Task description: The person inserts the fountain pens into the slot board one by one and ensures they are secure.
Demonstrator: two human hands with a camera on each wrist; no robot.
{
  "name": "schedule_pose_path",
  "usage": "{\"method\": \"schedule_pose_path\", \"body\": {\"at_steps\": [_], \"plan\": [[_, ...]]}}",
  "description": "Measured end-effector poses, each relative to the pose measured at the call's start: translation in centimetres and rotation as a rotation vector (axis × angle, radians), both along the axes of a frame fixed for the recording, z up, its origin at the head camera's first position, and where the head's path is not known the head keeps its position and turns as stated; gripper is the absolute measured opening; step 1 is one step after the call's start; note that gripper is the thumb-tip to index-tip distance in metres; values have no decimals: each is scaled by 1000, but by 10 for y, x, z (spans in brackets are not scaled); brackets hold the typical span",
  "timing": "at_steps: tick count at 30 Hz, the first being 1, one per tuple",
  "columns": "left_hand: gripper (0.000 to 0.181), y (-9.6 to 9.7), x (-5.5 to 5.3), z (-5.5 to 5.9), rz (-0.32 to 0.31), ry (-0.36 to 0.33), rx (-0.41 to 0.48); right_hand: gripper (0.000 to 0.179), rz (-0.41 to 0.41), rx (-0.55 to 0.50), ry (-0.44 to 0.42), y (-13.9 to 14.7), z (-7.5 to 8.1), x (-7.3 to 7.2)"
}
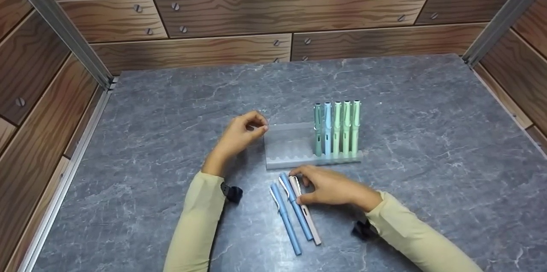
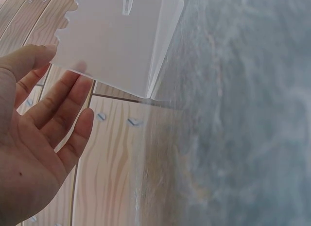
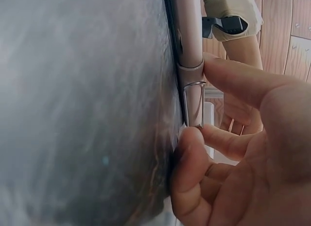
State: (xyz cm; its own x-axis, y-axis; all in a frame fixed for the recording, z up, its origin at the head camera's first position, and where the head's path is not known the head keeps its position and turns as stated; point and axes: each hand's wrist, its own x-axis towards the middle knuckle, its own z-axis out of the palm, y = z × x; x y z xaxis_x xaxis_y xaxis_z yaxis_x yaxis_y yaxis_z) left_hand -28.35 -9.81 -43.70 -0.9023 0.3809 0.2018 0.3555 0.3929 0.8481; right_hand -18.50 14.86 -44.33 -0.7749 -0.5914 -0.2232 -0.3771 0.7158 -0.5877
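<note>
My left hand (image 1: 241, 135) pinches the upper left corner of a clear, notched pen stand (image 1: 290, 141), its thumb and fingers on either side of the panel (image 2: 112, 46). In front of the stand my right hand (image 1: 331, 186) grips a pale pinkish pen (image 1: 311, 223) lying on the table, fingertips at its cap end and thumb along its side. The right wrist view shows its wire clip and cap (image 3: 193, 97) up close. Beside it lie two blue pens, one next to the pinkish pen (image 1: 302, 218) and one further left (image 1: 288, 225).
Several pens stand upright in the right half of the stand: a dark green pen (image 1: 318, 131), a light blue pen (image 1: 327, 128) and light green pens (image 1: 346, 128). Wood-patterned walls (image 1: 230, 15) enclose the grey marbled table (image 1: 427, 135) at the back and sides.
</note>
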Motion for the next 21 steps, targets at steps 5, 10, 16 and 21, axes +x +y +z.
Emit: {"method": "schedule_pose_path", "body": {"at_steps": [5, 10, 16, 21], "plan": [[9, -1, 1, -1, 5, -4, -12, 64, 2, 10, 21, -1, 1, 0], [9, -1, 1, -1, 6, 6, -15, 63, 1, -4, 23, -1, 1, 0], [10, 0, 0, -1, -5, 2, 1, 61, -3, -3, 41, -1, 1, 1], [10, -1, 0, 0, -3, -9, 1, 61, -13, 11, 48, -2, 2, 2]]}}
